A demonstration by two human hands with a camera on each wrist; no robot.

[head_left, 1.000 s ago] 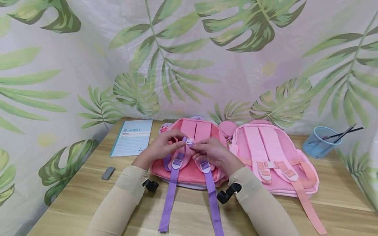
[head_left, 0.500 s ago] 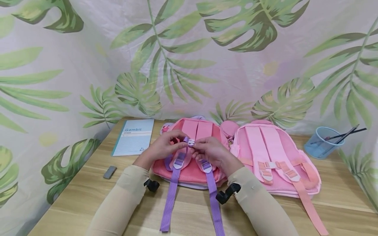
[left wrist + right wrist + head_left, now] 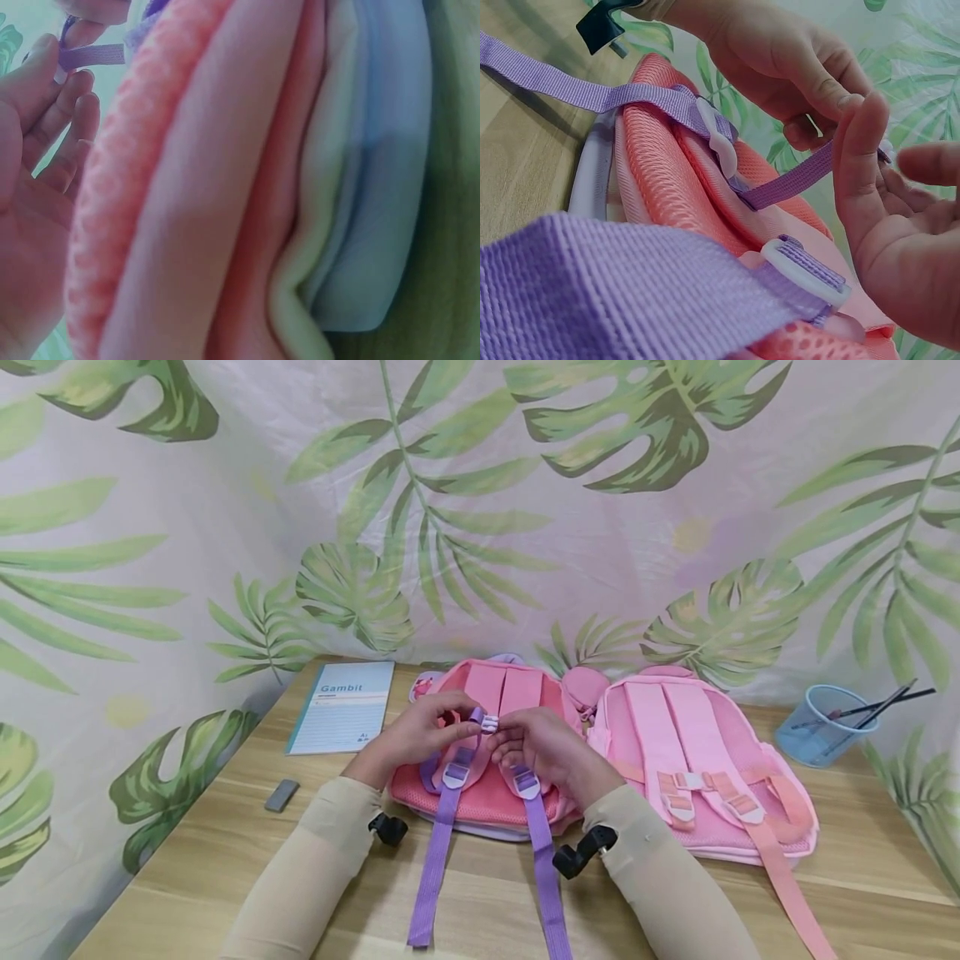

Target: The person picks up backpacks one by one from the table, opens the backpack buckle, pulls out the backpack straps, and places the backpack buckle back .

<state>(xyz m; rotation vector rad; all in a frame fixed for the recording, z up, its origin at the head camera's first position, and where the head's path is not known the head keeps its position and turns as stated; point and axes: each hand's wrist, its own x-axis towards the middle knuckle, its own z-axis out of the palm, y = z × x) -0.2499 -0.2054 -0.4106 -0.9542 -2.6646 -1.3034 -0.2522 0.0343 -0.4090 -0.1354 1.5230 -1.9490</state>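
A coral-pink backpack [image 3: 480, 806] lies on the table with its shoulder straps facing up. Over it, my left hand [image 3: 416, 731] pinches a short purple strap [image 3: 795, 180] near a small white buckle [image 3: 490, 724]. The right hand [image 3: 551, 743] has curled fingers, with its fingertips at the buckle's right end; in the right wrist view its thumb and forefinger stand either side of the buckle, part of which they hide. White adjusters [image 3: 802, 274] hold two long purple webbing straps [image 3: 433, 868] that hang toward me.
Beside it on the right lies a light pink backpack [image 3: 637, 727] with peach straps and a white buckle. A blue notebook [image 3: 341, 706] and a grey eraser [image 3: 282, 795] are on the left. At the far right stands a blue pen cup [image 3: 817, 739] holding several pencils or pens.
The right fingers have shifted slightly right, leaving more of the white buckle showing. The left hand keeps its pinch on the strap. The whole head view has drifted a little.
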